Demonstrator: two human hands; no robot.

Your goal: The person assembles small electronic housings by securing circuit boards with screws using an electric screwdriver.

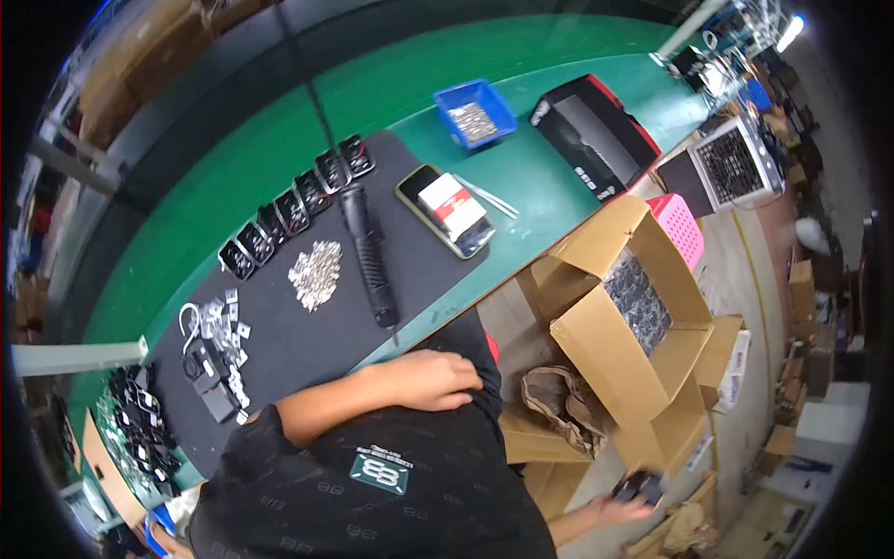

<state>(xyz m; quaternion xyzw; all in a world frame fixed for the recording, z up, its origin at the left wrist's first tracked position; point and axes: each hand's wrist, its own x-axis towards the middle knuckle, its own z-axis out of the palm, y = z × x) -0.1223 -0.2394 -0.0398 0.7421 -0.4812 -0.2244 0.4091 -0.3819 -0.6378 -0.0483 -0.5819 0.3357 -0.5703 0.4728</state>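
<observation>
My left hand (430, 380) lies palm down across my lap, fingers stretched out and holding nothing. Off to the lower right, my right hand (626, 509) grips a small black part (639, 485), blurred and too small to name more exactly. That hand is beside the open cardboard boxes. On the black mat (307, 349) lies a black electric screwdriver (370, 256), its bit pointing towards my left hand. Left of it are a heap of small silver metal pieces (316, 275) and a row of several black parts (291, 212).
A phone (476, 242) carries a white and red box (453, 206). Beyond stand a blue bin (477, 91) of metal pieces and a black product box (596, 137). An open carton (585, 333) holds dark wrapped items. Black cabled parts (140, 419) pile up at left.
</observation>
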